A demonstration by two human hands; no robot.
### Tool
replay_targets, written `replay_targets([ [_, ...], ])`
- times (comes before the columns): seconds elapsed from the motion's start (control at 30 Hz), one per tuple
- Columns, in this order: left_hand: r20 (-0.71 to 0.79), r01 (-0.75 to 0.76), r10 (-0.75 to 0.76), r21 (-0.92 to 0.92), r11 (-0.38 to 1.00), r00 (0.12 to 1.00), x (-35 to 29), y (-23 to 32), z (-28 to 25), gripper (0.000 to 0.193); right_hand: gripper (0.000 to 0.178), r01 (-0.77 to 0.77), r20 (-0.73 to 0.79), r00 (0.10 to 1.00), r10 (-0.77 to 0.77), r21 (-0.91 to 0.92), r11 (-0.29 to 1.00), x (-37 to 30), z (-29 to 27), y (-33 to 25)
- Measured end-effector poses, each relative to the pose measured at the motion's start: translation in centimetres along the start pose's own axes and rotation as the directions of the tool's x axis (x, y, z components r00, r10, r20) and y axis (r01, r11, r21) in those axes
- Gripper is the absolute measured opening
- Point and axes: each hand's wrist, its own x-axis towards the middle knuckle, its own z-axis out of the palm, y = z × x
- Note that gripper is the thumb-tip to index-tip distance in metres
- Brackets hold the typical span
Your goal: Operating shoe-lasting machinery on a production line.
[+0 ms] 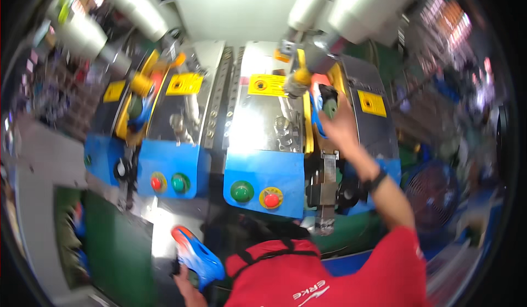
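My left hand (189,291), low at the left, is closed at the heel end of a blue shoe (202,263) with a white middle and an orange toe. Something dark green shows in that shoe's opening. My right hand (341,124) reaches into the right-hand station of a two-station press and grips a second blue shoe (317,109), also orange at its toe. A dark green last (330,106) shows between the thumb and fingers. In the left-hand station sits a third blue shoe (145,112), apart from both hands.
Blue panels carry a green button (241,191) and a red button (272,198) on the right, with a similar pair on the left. White cylinders (134,5) angle down over the stations. At far right stands a round fan (432,194); a grey surface (46,169) lies left.
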Motion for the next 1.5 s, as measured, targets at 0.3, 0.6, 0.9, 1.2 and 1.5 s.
replay_targets([
  [0.3, 0.286, 0.07, -0.038, -0.104, 0.992, 0.958, 5.1, -0.3, -2.6, 0.041, 0.066, 0.739, 0.317, 0.642, -0.698, -0.013, 0.674, -16.6, 11.9, -15.5],
  [0.6, -0.203, 0.103, -0.125, -0.118, 0.988, 0.971, -4.3, -2.0, -9.6, 0.04, 0.034, 0.311, 0.31, 0.411, -0.857, 0.836, 0.451, -30.1, 11.8, -16.2],
  [0.9, -0.627, -0.105, 0.356, 0.4, 0.91, 0.693, 1.3, -9.7, -21.2, 0.081, 0.025, 0.06, 0.686, -0.149, -0.712, 0.725, 0.686, -42.4, 10.7, -14.6],
  [1.2, -0.535, -0.204, 0.495, 0.511, 0.835, 0.685, -7.0, -14.6, -33.6, 0.08, 0.096, 0.096, 0.891, 0.0, -0.454, 0.452, 0.887, -62.3, 20.3, -25.2],
  [1.5, -0.623, -0.226, 0.08, -0.159, 0.961, 0.778, -8.5, -21.2, -51.4, 0.072, 0.089, 0.147, 0.921, -0.076, -0.382, 0.389, 0.909, -75.2, 21.0, -34.1],
])
